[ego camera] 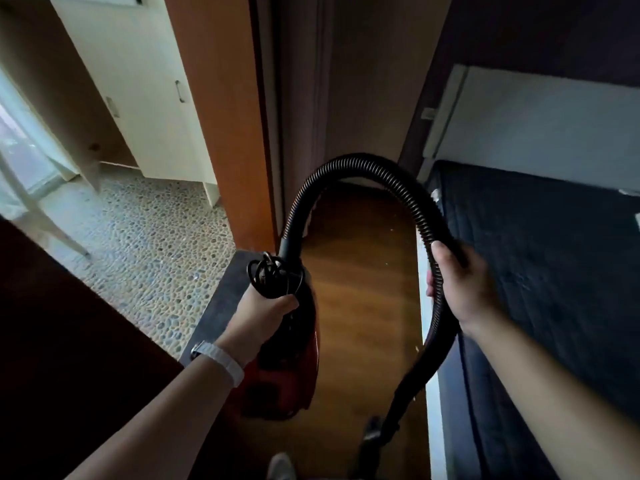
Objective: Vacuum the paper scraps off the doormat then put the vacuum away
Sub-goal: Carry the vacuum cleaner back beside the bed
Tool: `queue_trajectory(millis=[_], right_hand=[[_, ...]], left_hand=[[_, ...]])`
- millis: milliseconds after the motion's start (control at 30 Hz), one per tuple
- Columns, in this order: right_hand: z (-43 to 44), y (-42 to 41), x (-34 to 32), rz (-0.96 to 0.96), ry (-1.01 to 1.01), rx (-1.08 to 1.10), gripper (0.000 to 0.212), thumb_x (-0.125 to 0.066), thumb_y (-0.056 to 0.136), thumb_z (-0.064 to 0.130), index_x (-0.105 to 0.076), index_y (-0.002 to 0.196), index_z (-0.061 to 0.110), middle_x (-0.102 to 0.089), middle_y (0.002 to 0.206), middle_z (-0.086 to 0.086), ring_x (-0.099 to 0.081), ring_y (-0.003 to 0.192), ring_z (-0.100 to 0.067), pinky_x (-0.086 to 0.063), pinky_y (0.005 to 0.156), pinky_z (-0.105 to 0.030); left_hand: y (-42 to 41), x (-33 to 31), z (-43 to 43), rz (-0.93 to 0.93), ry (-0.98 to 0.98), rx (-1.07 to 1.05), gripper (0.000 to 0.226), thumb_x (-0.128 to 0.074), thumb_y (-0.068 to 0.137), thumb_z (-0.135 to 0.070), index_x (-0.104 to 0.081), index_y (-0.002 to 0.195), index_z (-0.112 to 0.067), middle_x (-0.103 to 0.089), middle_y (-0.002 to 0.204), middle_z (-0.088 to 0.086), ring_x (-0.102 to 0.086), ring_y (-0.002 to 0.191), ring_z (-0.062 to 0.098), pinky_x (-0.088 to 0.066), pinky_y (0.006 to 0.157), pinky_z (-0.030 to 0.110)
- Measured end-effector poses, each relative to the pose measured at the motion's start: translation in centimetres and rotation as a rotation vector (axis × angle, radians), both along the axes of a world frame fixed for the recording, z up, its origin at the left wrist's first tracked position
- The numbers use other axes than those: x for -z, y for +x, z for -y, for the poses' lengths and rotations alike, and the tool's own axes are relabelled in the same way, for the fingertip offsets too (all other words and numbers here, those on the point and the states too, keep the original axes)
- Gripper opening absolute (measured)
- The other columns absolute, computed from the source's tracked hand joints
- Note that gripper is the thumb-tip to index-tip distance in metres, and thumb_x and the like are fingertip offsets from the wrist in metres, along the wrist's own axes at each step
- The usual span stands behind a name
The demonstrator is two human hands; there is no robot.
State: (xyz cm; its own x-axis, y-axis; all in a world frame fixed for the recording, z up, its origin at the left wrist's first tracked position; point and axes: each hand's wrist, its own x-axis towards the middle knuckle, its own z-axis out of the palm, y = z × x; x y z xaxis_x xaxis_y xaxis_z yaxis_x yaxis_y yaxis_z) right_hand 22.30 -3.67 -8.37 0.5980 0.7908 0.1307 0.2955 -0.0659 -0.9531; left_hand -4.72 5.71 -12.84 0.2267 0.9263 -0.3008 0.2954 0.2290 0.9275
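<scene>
A red canister vacuum (pixel 294 368) hangs off the floor in the middle of the view. My left hand (pixel 259 318) is closed around its top handle together with a coiled black cord (pixel 268 273). The black ribbed hose (pixel 360 164) arches up from the vacuum's front and down to the right, where my right hand (pixel 457 282) grips it. Below that hand the hose runs to a black tube (pixel 391 420) near the floor. A few pale paper specks (pixel 417 348) lie on the wooden floor. No doormat can be made out.
A narrow wooden floor strip (pixel 360 271) runs ahead between an orange-brown wall (pixel 221 116) on the left and a dark mattress (pixel 540 258) on the right. Pebble flooring (pixel 149 244), white cabinets (pixel 138 84) and a chair leg (pixel 52 230) lie to the left. A white shoe (pixel 280 465) shows below.
</scene>
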Motion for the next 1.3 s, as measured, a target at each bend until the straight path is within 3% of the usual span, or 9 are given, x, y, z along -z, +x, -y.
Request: queue_trajectory(millis=[267, 400, 533, 633, 833, 967, 1200, 1300], right_hand=[[-6.7, 6.4, 0.4, -0.008, 0.024, 0.142, 0.042, -0.054, 0.081, 0.056, -0.054, 0.071, 0.015, -0.055, 0.053, -0.002, -0.054, 0.045, -0.020, -0.047, 0.055, -0.041], [-11.2, 11.2, 2.1, -0.031, 0.042, 0.135, 0.050, -0.052, 0.083, 0.055, -0.054, 0.073, 0.006, -0.055, 0.052, -0.004, -0.053, 0.043, -0.020, -0.046, 0.051, -0.032], [-17.1, 17.7, 3.5, -0.076, 0.064, 0.121, 0.054, -0.053, 0.082, 0.054, -0.052, 0.071, 0.001, -0.054, 0.051, -0.010, -0.052, 0.044, -0.024, -0.044, 0.051, -0.032], [-20.5, 22.5, 3.3, -0.075, 0.020, 0.113, 0.063, -0.048, 0.079, 0.059, -0.054, 0.071, -0.002, -0.055, 0.050, -0.008, -0.053, 0.041, -0.017, -0.043, 0.049, -0.024], [-26.8, 31.1, 2.6, -0.232, 0.049, 0.114, 0.068, -0.050, 0.076, 0.063, -0.055, 0.076, -0.005, -0.054, 0.047, -0.005, -0.049, 0.038, -0.018, -0.041, 0.044, -0.023], [-29.3, 34.6, 1.8, -0.211, 0.038, 0.146, 0.057, -0.049, 0.076, 0.063, -0.056, 0.070, 0.007, -0.055, 0.048, -0.005, -0.051, 0.041, -0.018, -0.041, 0.048, -0.026], [-35.3, 40.9, 2.7, -0.141, 0.017, 0.200, 0.065, -0.049, 0.080, 0.063, -0.055, 0.063, 0.001, -0.054, 0.046, -0.010, -0.052, 0.040, -0.023, -0.044, 0.049, -0.027], [-38.7, 43.3, 3.2, -0.098, 0.008, 0.224, 0.064, -0.049, 0.083, 0.059, -0.056, 0.063, -0.002, -0.055, 0.045, -0.010, -0.053, 0.041, -0.024, -0.045, 0.049, -0.025]], left_hand=[[8.2, -0.4, -11.4, -0.068, 0.025, 0.115, 0.024, -0.072, 0.072, -0.010, -0.066, 0.092, -0.022, -0.072, 0.080, 0.001, -0.070, 0.072, 0.017, -0.057, 0.061, 0.031], [13.7, 0.9, -16.3, -0.112, 0.003, 0.097, 0.037, -0.070, 0.054, -0.027, -0.069, 0.091, -0.021, -0.074, 0.084, 0.002, -0.071, 0.078, 0.022, -0.060, 0.074, 0.043], [19.9, 2.1, -20.6, -0.137, -0.006, 0.064, 0.049, -0.069, 0.047, -0.038, -0.070, 0.094, -0.023, -0.075, 0.087, 0.001, -0.071, 0.082, 0.021, -0.060, 0.077, 0.045], [24.9, 0.8, -23.3, -0.135, -0.017, 0.029, 0.042, -0.071, 0.053, -0.031, -0.070, 0.094, -0.023, -0.075, 0.084, 0.000, -0.072, 0.081, 0.021, -0.060, 0.074, 0.041], [32.7, -0.8, -29.4, -0.137, 0.029, -0.007, 0.024, -0.073, 0.077, -0.013, -0.066, 0.098, -0.023, -0.072, 0.086, -0.003, -0.068, 0.075, 0.012, -0.046, 0.055, 0.021], [36.3, -1.1, -33.2, -0.147, 0.028, 0.018, 0.025, -0.075, 0.074, -0.016, -0.068, 0.097, -0.022, -0.074, 0.085, -0.001, -0.071, 0.078, 0.018, -0.054, 0.062, 0.028], [42.8, 0.9, -40.9, -0.156, -0.006, 0.050, 0.024, -0.076, 0.073, -0.012, -0.070, 0.095, -0.018, -0.074, 0.083, 0.002, -0.071, 0.077, 0.020, -0.058, 0.070, 0.032], [45.9, 2.2, -45.3, -0.121, -0.033, 0.090, 0.021, -0.075, 0.073, -0.009, -0.070, 0.092, -0.016, -0.074, 0.080, 0.002, -0.072, 0.075, 0.020, -0.054, 0.063, 0.028]])
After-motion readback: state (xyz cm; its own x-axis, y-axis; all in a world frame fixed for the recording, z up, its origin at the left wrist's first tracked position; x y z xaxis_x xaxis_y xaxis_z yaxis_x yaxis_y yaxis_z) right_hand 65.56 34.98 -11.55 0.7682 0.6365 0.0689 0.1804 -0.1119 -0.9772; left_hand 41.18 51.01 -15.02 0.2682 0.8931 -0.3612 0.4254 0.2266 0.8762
